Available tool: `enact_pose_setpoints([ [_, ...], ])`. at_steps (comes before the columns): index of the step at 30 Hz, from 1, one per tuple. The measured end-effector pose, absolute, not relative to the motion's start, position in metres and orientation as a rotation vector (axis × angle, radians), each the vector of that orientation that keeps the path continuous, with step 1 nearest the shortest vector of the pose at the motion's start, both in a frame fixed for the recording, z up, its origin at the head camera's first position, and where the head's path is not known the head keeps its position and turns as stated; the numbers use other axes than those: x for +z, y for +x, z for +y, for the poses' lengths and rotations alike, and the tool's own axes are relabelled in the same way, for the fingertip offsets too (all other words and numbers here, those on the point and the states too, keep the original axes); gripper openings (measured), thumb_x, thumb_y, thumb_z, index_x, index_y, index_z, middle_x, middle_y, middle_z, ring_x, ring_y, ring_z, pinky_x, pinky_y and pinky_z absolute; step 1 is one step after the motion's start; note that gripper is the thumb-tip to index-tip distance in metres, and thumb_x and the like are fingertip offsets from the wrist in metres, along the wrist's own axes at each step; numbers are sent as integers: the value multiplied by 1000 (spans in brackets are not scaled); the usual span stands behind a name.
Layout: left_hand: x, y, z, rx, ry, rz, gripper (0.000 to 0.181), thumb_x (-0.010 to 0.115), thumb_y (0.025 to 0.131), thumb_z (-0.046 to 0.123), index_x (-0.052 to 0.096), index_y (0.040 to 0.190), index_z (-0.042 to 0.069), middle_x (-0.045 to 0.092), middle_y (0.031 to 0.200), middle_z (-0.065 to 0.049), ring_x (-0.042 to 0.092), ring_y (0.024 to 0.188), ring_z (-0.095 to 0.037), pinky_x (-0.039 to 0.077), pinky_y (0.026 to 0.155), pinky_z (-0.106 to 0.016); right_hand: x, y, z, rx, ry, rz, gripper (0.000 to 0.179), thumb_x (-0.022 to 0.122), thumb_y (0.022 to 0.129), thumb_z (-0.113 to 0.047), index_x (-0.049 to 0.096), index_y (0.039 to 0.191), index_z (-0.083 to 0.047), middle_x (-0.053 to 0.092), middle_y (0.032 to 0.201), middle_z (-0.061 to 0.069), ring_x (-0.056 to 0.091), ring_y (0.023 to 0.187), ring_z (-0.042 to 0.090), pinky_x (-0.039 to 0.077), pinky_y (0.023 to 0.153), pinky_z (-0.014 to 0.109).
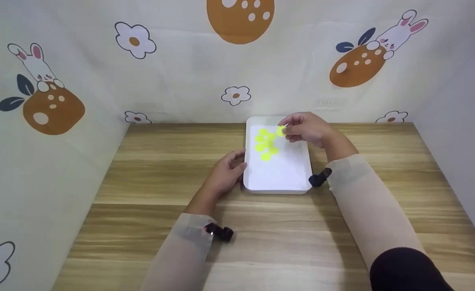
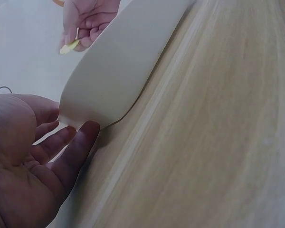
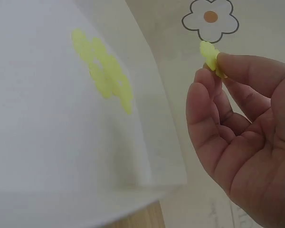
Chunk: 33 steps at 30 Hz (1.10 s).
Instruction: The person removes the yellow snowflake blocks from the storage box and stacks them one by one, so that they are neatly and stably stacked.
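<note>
A shallow white tray [image 1: 277,173] lies on the wooden table. Several bright yellow flower-shaped discs [image 1: 265,147] are clustered in its upper left part. Over the tray's far right area, my right hand [image 1: 308,128] pinches one more yellow flower-shaped disc [image 3: 209,56] between thumb and fingertips, its other fingers curled. At the tray's left wall, my left hand [image 1: 226,171] holds the side; in the left wrist view its thumb lies at the rim and its fingertips [image 2: 89,130] sit low against the wall.
The wooden tabletop [image 1: 173,178] extends around the tray. A pale cloth backdrop [image 1: 185,72] with printed rabbits, oranges and flowers stands close behind the tray's far end. Each wrist carries a small black camera [image 1: 320,178] over a light sleeve.
</note>
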<state>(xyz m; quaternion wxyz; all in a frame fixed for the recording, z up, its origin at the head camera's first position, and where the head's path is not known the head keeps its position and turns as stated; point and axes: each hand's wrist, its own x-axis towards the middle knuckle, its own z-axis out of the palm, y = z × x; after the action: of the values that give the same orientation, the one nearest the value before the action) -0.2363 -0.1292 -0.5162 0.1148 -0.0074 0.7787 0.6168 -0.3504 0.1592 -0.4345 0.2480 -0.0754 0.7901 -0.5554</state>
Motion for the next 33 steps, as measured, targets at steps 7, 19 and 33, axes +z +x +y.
enact_pose_setpoints([
  [7, -515, -238, -130, 1787, -46, 2275, 50, 65, 107, 18, 54, 157, 19, 55, 162, -9, 63, 140, -26, 64, 101, -37, -434, -350, 192, -1613, -116, 2188, 27, 69, 105, -16, 71, 131, -8, 71, 108, -2, 69, 96, 15, 64, 90, 24],
  [19, -514, -237, -128, 1794, -77, 2271, 50, 65, 107, 18, 55, 156, 20, 56, 162, -7, 60, 145, -26, 62, 106, -39, -450, -350, 250, -1580, 12, 2271, 39, 60, 110, -19, 62, 144, -1, 72, 107, -6, 73, 96, 12, 64, 96, 29],
  [33, -516, -237, -132, 1774, -23, 2302, 50, 65, 107, 21, 55, 156, 20, 58, 160, -6, 58, 146, -25, 61, 107, -40, -477, -350, 275, -1551, 219, 2266, 35, 62, 108, -16, 61, 139, 1, 73, 91, -5, 67, 83, 9, 61, 78, 24],
])
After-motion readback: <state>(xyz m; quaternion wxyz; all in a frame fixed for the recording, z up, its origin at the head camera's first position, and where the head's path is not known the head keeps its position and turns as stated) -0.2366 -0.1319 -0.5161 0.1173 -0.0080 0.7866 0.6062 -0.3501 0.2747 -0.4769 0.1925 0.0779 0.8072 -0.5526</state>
